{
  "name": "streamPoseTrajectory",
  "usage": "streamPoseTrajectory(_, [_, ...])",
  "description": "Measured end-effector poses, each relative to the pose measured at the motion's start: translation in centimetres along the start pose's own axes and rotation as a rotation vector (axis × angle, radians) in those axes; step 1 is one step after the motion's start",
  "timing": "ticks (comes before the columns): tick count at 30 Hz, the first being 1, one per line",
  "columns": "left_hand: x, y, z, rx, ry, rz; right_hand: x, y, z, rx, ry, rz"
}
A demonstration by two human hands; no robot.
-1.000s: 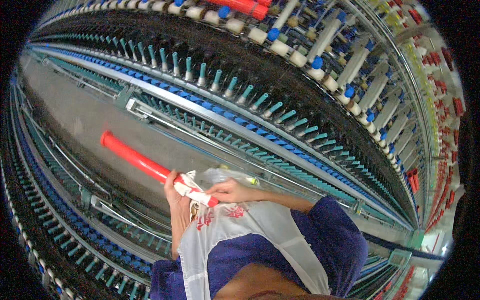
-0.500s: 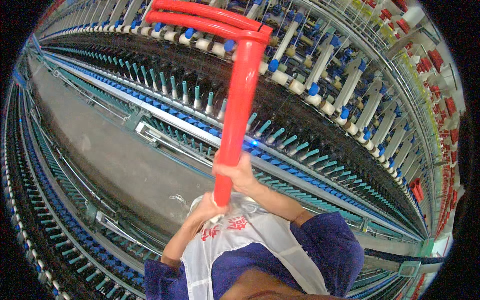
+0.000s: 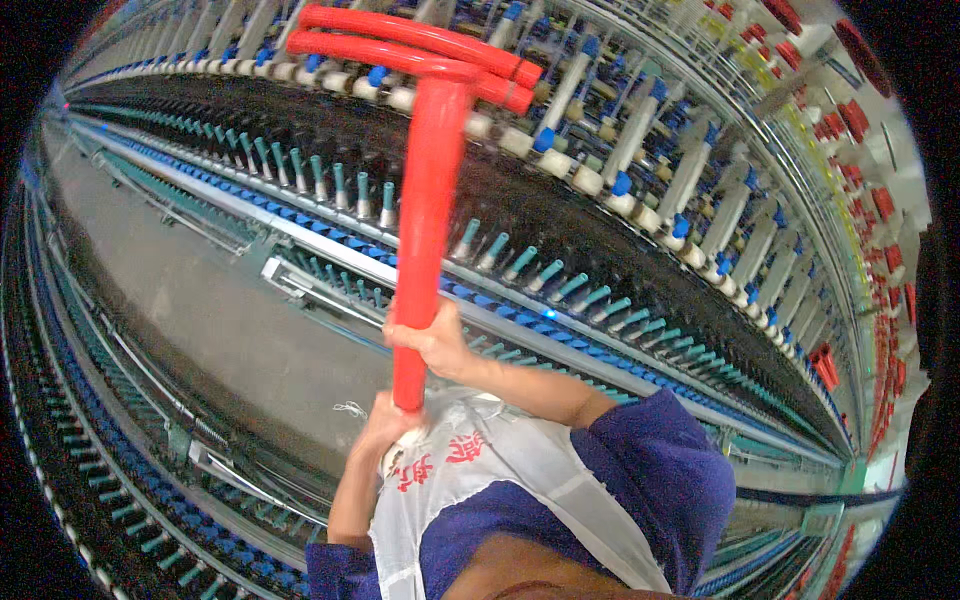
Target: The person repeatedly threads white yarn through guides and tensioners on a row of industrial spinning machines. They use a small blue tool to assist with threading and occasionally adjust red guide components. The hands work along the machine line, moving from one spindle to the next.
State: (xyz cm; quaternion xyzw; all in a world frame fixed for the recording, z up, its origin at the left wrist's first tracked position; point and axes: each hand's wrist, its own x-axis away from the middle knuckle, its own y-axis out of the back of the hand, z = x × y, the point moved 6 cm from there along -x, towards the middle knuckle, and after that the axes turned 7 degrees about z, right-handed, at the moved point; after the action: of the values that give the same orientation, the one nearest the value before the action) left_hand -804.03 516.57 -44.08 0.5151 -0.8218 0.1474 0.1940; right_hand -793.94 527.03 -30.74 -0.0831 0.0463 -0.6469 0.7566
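Head view, only one there is. The person has a long, glossy red tube with a flared top end (image 3: 428, 210) standing roughly upright in the picture, right in front of the body. The right hand (image 3: 438, 338) is wrapped around its lower part, fingers closed on it. The left hand (image 3: 388, 424) is down at the tube's bottom end, right up against it, but it's blurry and partly hidden, so can't tell whether those fingers are gripping or just loosely curled.

Up top, two more long red tubes (image 3: 400, 27) lie side by side over the machine, and the flared end overlaps the lower one; can't tell if they touch.

Behind all that runs a row of teal-topped spindles (image 3: 338, 187), plus a long blue strip (image 3: 345, 240) with a small glowing blue light (image 3: 550, 314). Some wispy white thread (image 3: 349, 409) shows near the left hand, against the grey floor (image 3: 170, 260). The person's wearing a white apron with red markings (image 3: 500, 450) over a dark blue short-sleeved top (image 3: 665, 480).
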Motion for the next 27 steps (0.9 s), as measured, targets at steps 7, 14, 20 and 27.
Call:
streamPoseTrajectory(7, [4.2, 0.1, 2.4, -0.409, -0.272, 0.312, -11.1, 3.5, 17.4, 0.977, 0.39, 0.116])
streamPoseTrajectory(14, [2.1, 2.8, 11.8, -0.411, 0.272, 0.552, -24.6, 7.4, 25.3, 1.923, 0.485, -0.264])
streamPoseTrajectory(20, [-7.4, -3.1, 18.1, -0.559, -0.112, 0.648, -30.0, 11.3, 22.9, 1.898, 0.414, -0.21])
streamPoseTrajectory(27, [-8.3, -7.5, 6.9, -0.836, -0.403, 1.073, -33.9, 11.2, 22.9, 1.923, 0.549, -0.446])
